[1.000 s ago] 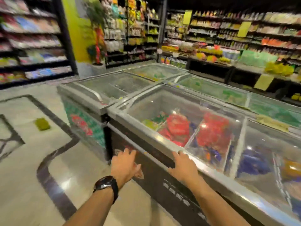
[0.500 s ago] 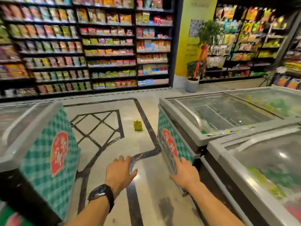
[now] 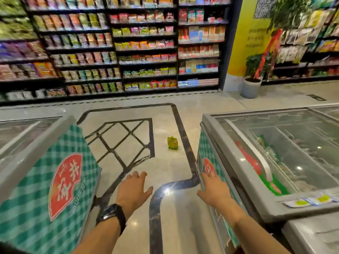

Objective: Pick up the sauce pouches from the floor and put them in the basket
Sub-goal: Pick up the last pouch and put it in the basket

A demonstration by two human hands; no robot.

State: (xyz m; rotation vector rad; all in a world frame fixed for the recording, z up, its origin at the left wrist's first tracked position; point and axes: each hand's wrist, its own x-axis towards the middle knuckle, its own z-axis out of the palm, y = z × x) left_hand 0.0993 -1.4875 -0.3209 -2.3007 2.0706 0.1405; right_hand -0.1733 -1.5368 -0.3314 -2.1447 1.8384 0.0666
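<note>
- Fingers [image 3: 137, 176] of your left hand [image 3: 133, 188]: spread and relaxed, holding nothing, stretched out over the floor [image 3: 165, 165] in the lower centre of the frame. A watch [image 3: 111, 212] sits on that wrist.
- Fingers [image 3: 207, 177] of your right hand [image 3: 213, 191]: straight, loosely together, also empty. They lie by the near corner of the right-hand freezer [image 3: 256, 208], and you cannot tell whether they touch its checked panel.
- Sauce pouch [image 3: 172, 143]: one small yellow-green pouch with a spout, at the centre of the frame. It is on the pale floor just beside the dark inlaid band and well ahead of both hands. You cannot tell whether it lies flat or stands.
- Setting: the pouch rests in the aisle between the right-hand freezer and the left-hand freezer [image 3: 45, 171]. Stocked shelves [image 3: 143, 48] fill the upper frame.
- Basket: not in view.
- Step in hand, as a judgement: the approach. Nothing has been grasped yet, and you appear to be heading towards the pouch.
- Next move, as a judgement: pass between the freezers and stoop. Bring one hand down over the pouch and close the fingers across its body or spout. Such a pouch may slide on polished floor, so pin it before lifting, then look for the basket.
</note>
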